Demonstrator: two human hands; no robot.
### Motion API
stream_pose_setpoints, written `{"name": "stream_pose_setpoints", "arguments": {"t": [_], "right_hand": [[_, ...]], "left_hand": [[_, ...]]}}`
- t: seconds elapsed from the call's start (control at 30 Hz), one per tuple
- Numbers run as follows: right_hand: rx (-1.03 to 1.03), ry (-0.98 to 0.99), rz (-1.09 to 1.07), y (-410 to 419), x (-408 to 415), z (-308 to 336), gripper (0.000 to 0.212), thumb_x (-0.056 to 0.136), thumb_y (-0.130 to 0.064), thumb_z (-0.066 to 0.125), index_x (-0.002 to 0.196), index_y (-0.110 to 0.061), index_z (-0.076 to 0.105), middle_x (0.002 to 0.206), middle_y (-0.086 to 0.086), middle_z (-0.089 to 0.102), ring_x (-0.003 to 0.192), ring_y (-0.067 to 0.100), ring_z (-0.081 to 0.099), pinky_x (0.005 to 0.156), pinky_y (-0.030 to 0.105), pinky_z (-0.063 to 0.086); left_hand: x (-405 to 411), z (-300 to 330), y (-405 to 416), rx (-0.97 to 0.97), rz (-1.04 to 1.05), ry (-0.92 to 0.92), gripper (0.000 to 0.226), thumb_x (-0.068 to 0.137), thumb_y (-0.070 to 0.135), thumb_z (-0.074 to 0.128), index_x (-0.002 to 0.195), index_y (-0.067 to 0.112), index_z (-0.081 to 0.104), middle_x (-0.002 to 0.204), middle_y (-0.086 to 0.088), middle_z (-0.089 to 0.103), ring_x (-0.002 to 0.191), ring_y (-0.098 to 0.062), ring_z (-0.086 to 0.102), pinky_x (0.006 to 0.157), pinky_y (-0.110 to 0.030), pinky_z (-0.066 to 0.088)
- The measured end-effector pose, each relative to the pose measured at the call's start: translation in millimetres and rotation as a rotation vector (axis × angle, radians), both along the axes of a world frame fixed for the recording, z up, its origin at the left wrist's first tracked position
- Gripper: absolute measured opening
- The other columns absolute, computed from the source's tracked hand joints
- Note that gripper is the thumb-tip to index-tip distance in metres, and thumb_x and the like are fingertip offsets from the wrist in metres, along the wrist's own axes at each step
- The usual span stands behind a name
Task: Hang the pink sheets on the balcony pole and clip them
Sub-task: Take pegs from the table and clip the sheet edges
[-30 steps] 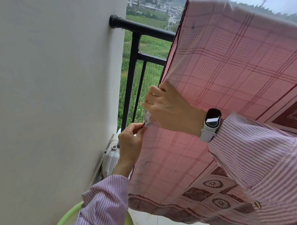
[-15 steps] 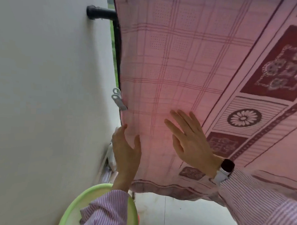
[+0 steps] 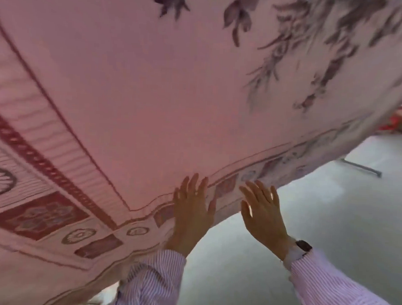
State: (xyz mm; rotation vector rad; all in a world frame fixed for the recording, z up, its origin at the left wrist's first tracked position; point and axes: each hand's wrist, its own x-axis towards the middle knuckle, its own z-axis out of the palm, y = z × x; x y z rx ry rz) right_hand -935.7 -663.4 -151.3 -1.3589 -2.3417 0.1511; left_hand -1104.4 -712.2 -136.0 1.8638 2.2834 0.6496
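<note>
Pink sheet (image 3: 163,104) hangs, blurred. Left hand (image 3: 191,212) and right hand (image 3: 263,215) lie flat near its patterned lower hem, fingers straight, released, grasping nothing.

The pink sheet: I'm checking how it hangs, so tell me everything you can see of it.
The pink sheet is thin cloth, plain in the middle, with a dark red patterned border and greyish leaf prints at upper right. It hangs spread across most of the view. The left hand and right hand lie flat, fingers straight, at its bottom edge.
</note>
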Motion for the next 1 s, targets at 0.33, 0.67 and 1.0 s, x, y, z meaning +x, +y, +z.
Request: {"name": "stream_pose_setpoints", "arguments": {"t": [0.33, 0.67, 1.0], "right_hand": [[-0.121, -0.031, -0.61, 126.0, 247.3, -5.3, 0.041, 0.083, -0.029, 0.032, 0.113, -0.015, 0.057, 0.12, 0.01, 0.061, 0.116, 0.032, 0.054, 0.093, 0.061, 0.038], [-0.156, -0.044, -0.988, 286.0, 446.9, 1.9, 0.038, 0.076, -0.027, 0.036, 0.095, -0.014, 0.066, 0.094, 0.006, 0.069, 0.084, 0.026, 0.066, 0.075, 0.039, 0.053], [-0.16, -0.009, -1.239, 430.9, 662.9, -22.5, 0.036, 0.074, -0.028, 0.035, 0.073, -0.017, 0.069, 0.068, 0.0, 0.068, 0.066, 0.025, 0.063, 0.057, 0.032, 0.049]], "left_hand": [[244.6, -9.7, 227.0, -0.086, -0.596, 0.162, 0.057, 0.081, 0.037, 0.059, 0.131, 0.017, 0.039, 0.14, -0.013, 0.041, 0.128, -0.038, 0.035, 0.102, -0.058, 0.028], [446.1, -12.2, 466.8, -0.035, -0.948, 0.14, 0.048, 0.09, 0.032, 0.045, 0.135, 0.019, 0.035, 0.142, -0.007, 0.035, 0.13, -0.027, 0.03, 0.106, -0.042, 0.026], [689.2, -32.0, 644.7, -0.024, -1.185, 0.11, 0.035, 0.078, 0.017, 0.063, 0.111, 0.009, 0.059, 0.111, -0.014, 0.062, 0.099, -0.033, 0.059, 0.081, -0.047, 0.05]]}}
